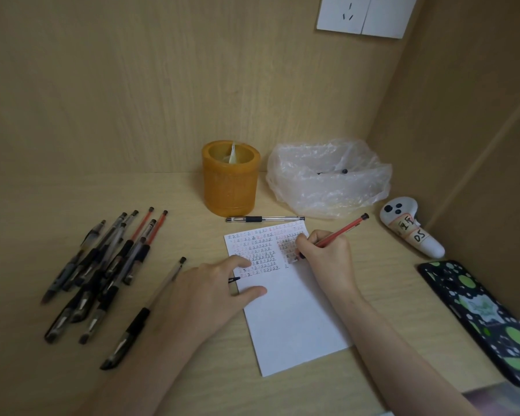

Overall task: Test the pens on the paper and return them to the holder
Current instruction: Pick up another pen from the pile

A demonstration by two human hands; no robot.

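Note:
A white sheet of paper lies in the middle of the desk, its upper part filled with rows of small red and black marks. My right hand grips a red pen with its tip on the paper. My left hand rests flat on the paper's left edge, and a small black pen cap pokes out between its fingers. An orange cylindrical holder stands at the back. Several black and red pens lie in a heap at the left. One clear pen lies just behind the paper.
A crumpled clear plastic bag with a pen inside sits right of the holder. A white controller and a phone in a black-and-green case lie at the right. Wooden walls close in the back and right.

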